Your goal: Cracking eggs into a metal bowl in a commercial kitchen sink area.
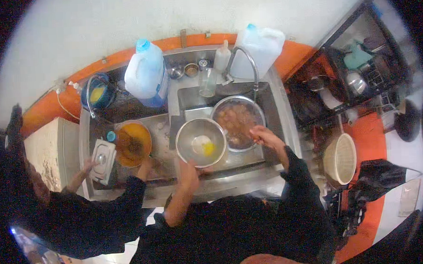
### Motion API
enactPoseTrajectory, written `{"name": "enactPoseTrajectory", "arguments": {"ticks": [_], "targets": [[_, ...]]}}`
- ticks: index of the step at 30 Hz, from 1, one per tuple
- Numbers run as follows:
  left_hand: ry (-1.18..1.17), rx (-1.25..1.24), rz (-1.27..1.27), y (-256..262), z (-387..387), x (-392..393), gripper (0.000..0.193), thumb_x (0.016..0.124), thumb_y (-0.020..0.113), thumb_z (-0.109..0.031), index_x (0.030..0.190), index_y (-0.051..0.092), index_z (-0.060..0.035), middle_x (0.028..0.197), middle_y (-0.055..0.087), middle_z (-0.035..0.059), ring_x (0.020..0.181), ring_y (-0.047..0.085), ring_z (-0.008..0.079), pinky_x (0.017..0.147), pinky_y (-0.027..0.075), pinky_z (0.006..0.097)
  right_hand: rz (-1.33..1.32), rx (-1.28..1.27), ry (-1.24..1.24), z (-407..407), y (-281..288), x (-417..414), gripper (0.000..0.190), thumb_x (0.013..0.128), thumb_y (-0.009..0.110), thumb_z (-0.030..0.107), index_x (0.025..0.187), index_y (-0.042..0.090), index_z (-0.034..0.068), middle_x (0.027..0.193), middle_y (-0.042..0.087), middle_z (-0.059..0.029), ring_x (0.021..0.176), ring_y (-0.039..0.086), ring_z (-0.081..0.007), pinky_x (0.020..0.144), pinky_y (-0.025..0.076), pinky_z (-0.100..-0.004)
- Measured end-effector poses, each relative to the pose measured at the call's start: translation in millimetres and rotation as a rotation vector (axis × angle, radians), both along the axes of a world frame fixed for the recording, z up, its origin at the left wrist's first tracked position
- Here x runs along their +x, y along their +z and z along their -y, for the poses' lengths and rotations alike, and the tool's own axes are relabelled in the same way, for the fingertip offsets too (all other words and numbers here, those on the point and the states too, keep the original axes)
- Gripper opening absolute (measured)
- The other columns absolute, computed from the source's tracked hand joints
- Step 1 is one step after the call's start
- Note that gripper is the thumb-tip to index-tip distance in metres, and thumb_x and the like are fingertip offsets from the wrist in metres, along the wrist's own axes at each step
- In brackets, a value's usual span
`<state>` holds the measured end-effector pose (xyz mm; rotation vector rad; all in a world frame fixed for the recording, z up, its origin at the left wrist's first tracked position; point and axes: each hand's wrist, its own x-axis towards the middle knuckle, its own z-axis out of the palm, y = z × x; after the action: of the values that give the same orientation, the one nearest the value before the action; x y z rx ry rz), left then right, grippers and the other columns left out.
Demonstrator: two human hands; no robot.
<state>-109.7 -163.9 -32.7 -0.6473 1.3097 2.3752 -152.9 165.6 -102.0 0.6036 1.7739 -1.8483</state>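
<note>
My left hand [188, 175] grips the near rim of a steel mixing bowl [184, 143], held tilted over the sink divider. Inside the bowl lies something yellow [208, 148], too blurred to name. To the right, in the right sink basin [270, 111], stands a larger steel bowl [263, 119] of brownish liquid with lumpy pieces [232, 118] in it. My right hand [264, 135] is over that bowl's right side, its fingers curled together. Whether it holds anything is hidden. A curved spring-neck faucet [252, 57] reaches over the large bowl.
At left, a co-worker's hand [89, 165] holds a steel pan lid [103, 159] beside an orange bowl [140, 129]. Behind the sink stand a plastic jug [147, 71], a glass bottle [207, 82] and a white canister [259, 52]. A woven basket [340, 158] hangs at right.
</note>
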Motion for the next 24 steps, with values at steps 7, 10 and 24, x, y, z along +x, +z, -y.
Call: {"name": "enactPoseTrajectory", "arguments": {"ticks": [7,10,24], "targets": [[-0.202,0.112,-0.117,-21.3,-46.1,8.0,0.05,0.085,0.035,-0.003,0.132,0.02,-0.0063,0.119,0.045,0.0205,0.094,0.06,0.0335,0.061,0.06,0.0374,-0.761,0.527,-0.117,39.2,162.8,60.3,0.026,0.083,0.063,0.019,0.101,0.05,0.007,0.091,0.055,-0.0051,0.075,0.056,-0.0149,0.058,0.046,-0.0263],[-0.197,0.221,0.052,-2.0,-79.5,19.0,0.047,0.087,0.037,-0.007,0.131,0.022,-0.0048,0.119,0.046,0.0204,0.092,0.061,0.0333,0.06,0.059,0.0371,-1.038,0.786,-0.169,50.8,151.6,91.6,0.033,0.08,0.065,0.016,0.107,0.05,0.006,0.103,0.05,-0.0098,0.09,0.055,-0.0247,0.077,0.047,-0.0339],[-0.353,0.019,-0.227,12.3,-140.9,69.2,0.039,0.092,0.031,-0.01,0.129,0.024,-0.0032,0.118,0.047,0.0225,0.091,0.061,0.0358,0.065,0.059,0.0412,-1.031,1.066,0.343,30.0,173.8,115.6,0.033,0.076,0.066,0.026,0.101,0.054,0.008,0.094,0.059,-0.0123,0.084,0.058,-0.0325,0.069,0.048,-0.0388]]}}
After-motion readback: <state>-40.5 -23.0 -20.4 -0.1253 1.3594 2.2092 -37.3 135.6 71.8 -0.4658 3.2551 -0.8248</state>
